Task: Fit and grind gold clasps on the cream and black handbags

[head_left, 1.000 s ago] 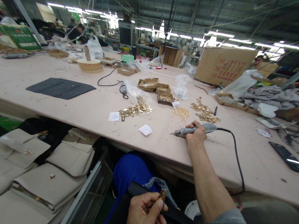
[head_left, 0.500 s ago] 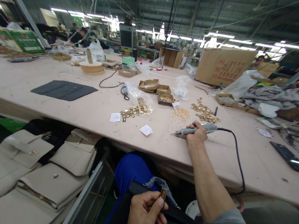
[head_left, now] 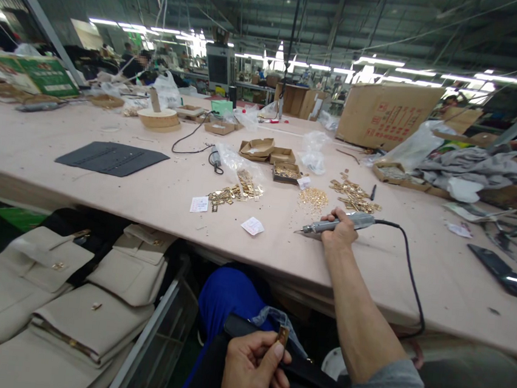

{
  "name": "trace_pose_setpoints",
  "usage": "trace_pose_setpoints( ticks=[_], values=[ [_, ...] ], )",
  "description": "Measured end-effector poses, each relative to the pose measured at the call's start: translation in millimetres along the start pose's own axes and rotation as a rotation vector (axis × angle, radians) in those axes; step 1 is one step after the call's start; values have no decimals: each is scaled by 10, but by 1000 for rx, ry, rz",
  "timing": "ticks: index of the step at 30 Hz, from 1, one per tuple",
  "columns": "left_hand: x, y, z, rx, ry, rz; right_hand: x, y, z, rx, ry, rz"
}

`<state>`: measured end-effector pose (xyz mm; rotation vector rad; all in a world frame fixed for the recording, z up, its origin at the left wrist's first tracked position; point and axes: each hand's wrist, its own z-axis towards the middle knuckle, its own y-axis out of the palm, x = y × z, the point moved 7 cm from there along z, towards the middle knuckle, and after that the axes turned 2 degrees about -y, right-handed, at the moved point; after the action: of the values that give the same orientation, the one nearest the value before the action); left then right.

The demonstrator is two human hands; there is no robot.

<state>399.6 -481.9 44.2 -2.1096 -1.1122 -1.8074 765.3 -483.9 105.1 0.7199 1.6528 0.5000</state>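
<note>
My right hand [head_left: 340, 229] is closed round a grey corded electric screwdriver [head_left: 335, 224] that lies on the pink table [head_left: 149, 189], its tip pointing left. Below the table edge, in my lap, my left hand [head_left: 250, 370] pinches a small gold metal clasp [head_left: 281, 335] against a black bag [head_left: 269, 366]. Heaps of gold metal fittings [head_left: 354, 194], small gold screws [head_left: 313, 197] and gold clasps [head_left: 236, 189] lie just beyond the screwdriver.
Small open cardboard boxes [head_left: 267, 151], plastic bags, a dark leather panel [head_left: 112, 158] and a large carton [head_left: 387, 114] sit on the table. Beige bags [head_left: 70, 298] are stacked at lower left. Other people work at the far left.
</note>
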Motion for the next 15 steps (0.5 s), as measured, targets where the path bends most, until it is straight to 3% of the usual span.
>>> trace_pose_setpoints(
  ticks=[15],
  values=[
    [-4, -11, -5, -1, -6, 6, 12, 11, 27, -16, -20, -13]
  ],
)
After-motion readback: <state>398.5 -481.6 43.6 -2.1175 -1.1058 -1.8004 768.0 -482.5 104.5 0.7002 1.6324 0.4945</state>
